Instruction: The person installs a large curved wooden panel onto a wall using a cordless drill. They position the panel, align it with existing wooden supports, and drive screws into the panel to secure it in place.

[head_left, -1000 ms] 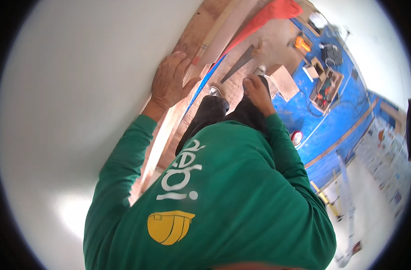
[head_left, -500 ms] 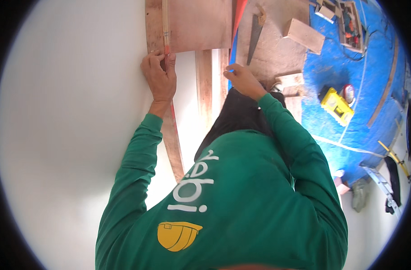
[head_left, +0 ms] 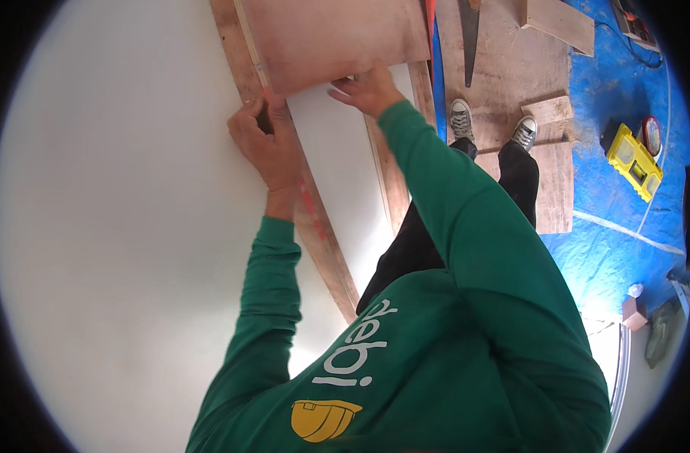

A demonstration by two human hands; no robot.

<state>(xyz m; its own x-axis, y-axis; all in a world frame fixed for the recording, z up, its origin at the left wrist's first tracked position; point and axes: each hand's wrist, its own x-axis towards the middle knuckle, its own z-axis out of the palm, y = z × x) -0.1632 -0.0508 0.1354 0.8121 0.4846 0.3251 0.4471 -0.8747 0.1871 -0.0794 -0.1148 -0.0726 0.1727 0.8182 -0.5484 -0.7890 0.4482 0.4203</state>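
A broad, smooth white surface [head_left: 118,226] fills the left of the scene, with a crinkled blue plastic tarp [head_left: 592,181] spread over the floor at right. Between them stands a person in a long-sleeved green shirt [head_left: 451,340], both bare hands raised to the woodwork. A flat, reddish-brown plywood panel [head_left: 337,38] occupies the top centre, its lower edge slanting across both hands' reach — a long, brown wooden board [head_left: 326,245] runs down from its lower left corner.

The left hand [head_left: 269,143] is at that corner, thumb and fingers bent toward each other around a dark gap, beside the reddish end of a narrow, pale wooden strip [head_left: 248,38] along the panel's left side; whether it pinches the strip cannot be told. The right hand [head_left: 369,90] is at the panel's lower edge, fingers loosely parted — any hold on the wood cannot be made out.

On the floor lie a tapering, grey metal handsaw [head_left: 470,45] and a rectangular, bright yellow plastic case [head_left: 635,162], near two grey, white-toed sneakers [head_left: 461,121].
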